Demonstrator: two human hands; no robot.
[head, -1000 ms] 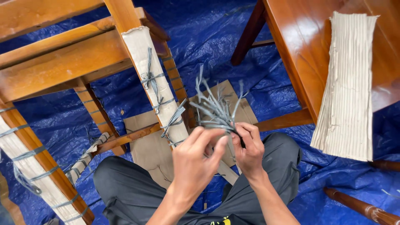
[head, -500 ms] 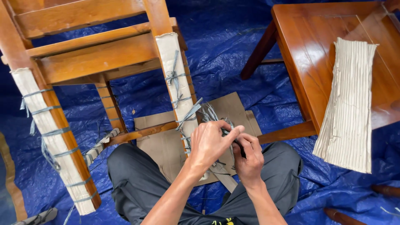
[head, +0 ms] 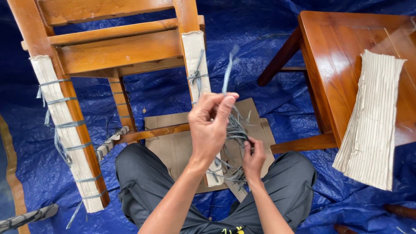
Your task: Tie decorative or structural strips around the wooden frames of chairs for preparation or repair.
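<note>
My left hand [head: 211, 125] is raised in the middle of the view and pinches one grey plastic strip [head: 228, 71] that stands up from its fingertips. Lower and to the right, my right hand [head: 252, 158] grips a bundle of grey strips [head: 236, 132] above my lap. Behind both hands stands a wooden chair leg wrapped in corrugated cardboard [head: 196, 65] tied with grey strips. A second wrapped leg [head: 65, 134] runs down the left side.
The wooden chair frame [head: 112, 52] fills the upper left. A wooden table [head: 346, 65] at right carries a folded sheet of corrugated cardboard [head: 372, 125]. Flat cardboard [head: 173, 147] lies on the blue tarpaulin [head: 242, 39] in front of my crossed legs.
My left hand has risen from the bundle, drawing a single strip upward. My right hand has stayed low on the bundle. The view has shifted, so the chair now sits further right.
</note>
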